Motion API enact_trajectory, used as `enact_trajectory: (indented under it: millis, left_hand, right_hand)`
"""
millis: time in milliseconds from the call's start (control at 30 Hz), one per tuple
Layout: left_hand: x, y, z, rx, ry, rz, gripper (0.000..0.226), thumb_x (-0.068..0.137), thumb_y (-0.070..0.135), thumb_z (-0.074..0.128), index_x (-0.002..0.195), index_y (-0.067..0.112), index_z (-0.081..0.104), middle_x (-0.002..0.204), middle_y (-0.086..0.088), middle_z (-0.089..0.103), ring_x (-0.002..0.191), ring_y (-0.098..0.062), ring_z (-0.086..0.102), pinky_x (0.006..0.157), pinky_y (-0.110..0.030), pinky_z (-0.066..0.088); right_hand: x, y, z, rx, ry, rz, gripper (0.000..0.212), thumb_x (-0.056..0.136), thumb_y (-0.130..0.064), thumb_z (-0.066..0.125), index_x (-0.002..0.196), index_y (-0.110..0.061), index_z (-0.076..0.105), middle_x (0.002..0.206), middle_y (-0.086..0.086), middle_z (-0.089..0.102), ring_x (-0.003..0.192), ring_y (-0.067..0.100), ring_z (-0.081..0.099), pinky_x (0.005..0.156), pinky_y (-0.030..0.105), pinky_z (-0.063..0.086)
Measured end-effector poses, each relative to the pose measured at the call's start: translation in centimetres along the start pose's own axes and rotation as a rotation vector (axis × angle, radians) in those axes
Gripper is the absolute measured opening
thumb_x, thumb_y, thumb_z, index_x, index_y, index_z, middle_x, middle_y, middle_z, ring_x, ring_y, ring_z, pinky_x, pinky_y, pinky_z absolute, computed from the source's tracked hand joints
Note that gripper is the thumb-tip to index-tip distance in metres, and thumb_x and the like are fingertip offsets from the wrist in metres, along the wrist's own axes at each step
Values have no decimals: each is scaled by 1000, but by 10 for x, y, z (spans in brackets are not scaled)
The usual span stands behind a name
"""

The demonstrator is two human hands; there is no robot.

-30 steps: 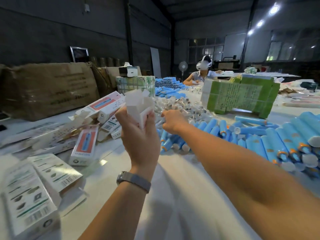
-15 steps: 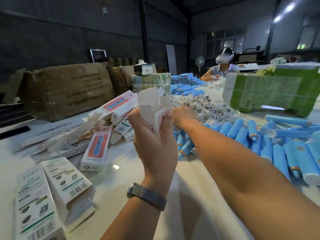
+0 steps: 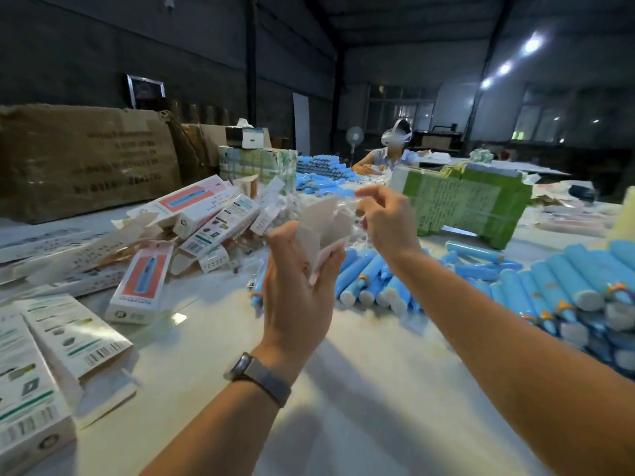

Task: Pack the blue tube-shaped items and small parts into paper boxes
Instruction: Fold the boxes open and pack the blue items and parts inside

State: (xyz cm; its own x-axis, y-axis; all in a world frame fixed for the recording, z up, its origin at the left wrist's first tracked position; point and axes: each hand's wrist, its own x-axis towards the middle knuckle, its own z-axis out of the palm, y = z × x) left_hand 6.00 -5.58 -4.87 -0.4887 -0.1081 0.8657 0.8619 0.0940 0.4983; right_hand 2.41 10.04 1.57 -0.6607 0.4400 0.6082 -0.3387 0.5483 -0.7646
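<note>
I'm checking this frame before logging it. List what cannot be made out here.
- Head view: whether the open paper box in the left hand already holds anything; its raised flaps hide the inside.
- What the right hand pinches: a clear packet, contents blurred.
- The print on the green carton: too small and blurred.
- The blue tubes at right: cut off by the frame edge.

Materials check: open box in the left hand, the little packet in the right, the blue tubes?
Open box: thin white paperboard, matte, with creased flaps.
Packet: looks like clear plastic film, glossy and see-through; contents unclear.
Blue tubes: probably plastic, smooth satin blue, with white end caps.
</note>
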Motion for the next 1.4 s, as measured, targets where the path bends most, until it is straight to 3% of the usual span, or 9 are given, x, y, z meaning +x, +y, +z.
enact_trajectory:
  millis: [133, 367, 533, 633, 800, 933, 1067, 1167, 1400]
  left_hand:
    - [-7, 8, 5, -57, -83, 39, 45, 88, 33, 69, 113, 29, 32, 104, 2, 63, 87, -25, 65, 71, -39, 51]
    - [-19, 35, 20, -396, -139, -14, 39, 92, 26, 63, 109, 28, 28, 107, 41, 54, 93, 12, 61, 78, -9, 48]
    - [-29, 41, 25, -396, -160, 46, 48, 90, -4, 60, 106, 28, 28, 95, -16, 54, 92, 18, 60, 79, -3, 45]
    - [-29, 40, 24, -387, -193, 32, 45, 90, 4, 64, 106, 29, 29, 95, -39, 49, 89, 14, 62, 80, -7, 47]
    - [-38, 36, 28, -294, -264, 41, 42, 88, 34, 65, 112, 26, 32, 102, 38, 56, 83, 9, 60, 73, -26, 54]
    - [-38, 39, 27, -306, -269, 74, 41, 89, 35, 65, 108, 34, 28, 100, 31, 55, 84, -10, 64, 74, -47, 57]
    - [-37, 37, 27, -277, -263, 119, 44, 90, 25, 70, 106, 26, 29, 99, 46, 49, 82, 16, 55, 71, -4, 42]
    - [-37, 35, 28, -302, -266, 122, 45, 87, 10, 69, 107, 21, 30, 100, 49, 49, 83, 23, 54, 70, 2, 38]
    - [-35, 37, 25, -330, -307, 89, 41, 90, 12, 64, 110, 23, 30, 107, 43, 54, 92, 13, 61, 77, -10, 47]
  right_hand:
    - [-40, -36, -52, 202, 69, -6, 24, 88, -4, 42, 96, -20, 58, 55, -5, 45, 45, 9, 36, 42, 22, 30]
    - [-89, -68, -110, 433, 170, -35, 21, 81, -1, 46, 88, -20, 40, 50, -9, 39, 44, 10, 28, 40, 18, 24]
    - [-98, -81, -124, 407, 118, -170, 20, 77, -4, 49, 88, -21, 49, 54, -11, 39, 46, 10, 29, 42, 19, 26]
    - [-100, -93, -129, 411, 84, -321, 22, 79, -3, 52, 88, -23, 56, 59, -11, 43, 48, 12, 32, 45, 20, 28]
    - [-117, -96, -115, 19, 61, -636, 20, 82, -11, 54, 95, -26, 54, 65, -4, 51, 53, 13, 44, 48, 27, 38]
    - [-122, -84, -115, -234, 29, -737, 24, 84, -14, 58, 105, -23, 49, 72, -21, 52, 56, 8, 49, 58, 11, 38]
    - [-122, -75, -115, -311, 19, -795, 25, 81, -10, 63, 100, -18, 49, 74, -16, 52, 56, 7, 47, 59, 12, 38]
    - [-119, -71, -113, -370, 26, -868, 8, 81, -3, 65, 88, -5, 61, 80, -12, 54, 66, -2, 46, 66, 11, 37]
    - [-117, -58, -111, -539, -9, -854, 11, 90, -9, 64, 84, -1, 69, 87, 12, 60, 77, 28, 58, 59, 43, 47]
